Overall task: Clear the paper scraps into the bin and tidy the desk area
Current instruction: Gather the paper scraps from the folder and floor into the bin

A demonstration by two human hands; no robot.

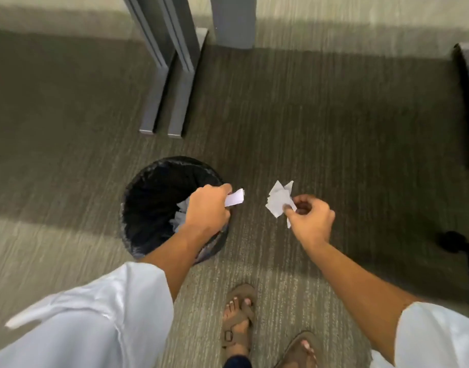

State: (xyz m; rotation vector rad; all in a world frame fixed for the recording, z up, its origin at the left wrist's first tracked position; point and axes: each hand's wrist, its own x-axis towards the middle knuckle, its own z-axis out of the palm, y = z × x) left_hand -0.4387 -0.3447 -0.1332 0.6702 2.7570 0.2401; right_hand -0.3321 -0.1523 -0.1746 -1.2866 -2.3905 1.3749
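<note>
A round black bin [148, 197] lined with a black bag stands on the carpet, left of centre. White paper scraps [180, 216] lie inside it. My left hand [209, 208] hovers over the bin's right rim and grips a folded white paper strip [234, 198] that sticks out to the right. My right hand [310, 217] is to the right of the bin, over the carpet, and pinches a bunch of torn white scraps [278, 199] between thumb and fingers.
Two grey desk legs [172, 83] with long feet stand on the carpet behind the bin. A black chair base and castor [453, 241] sit at the right edge. My sandalled feet [238, 314] are near the bottom centre. Grey carpet [334, 123] stretches between them.
</note>
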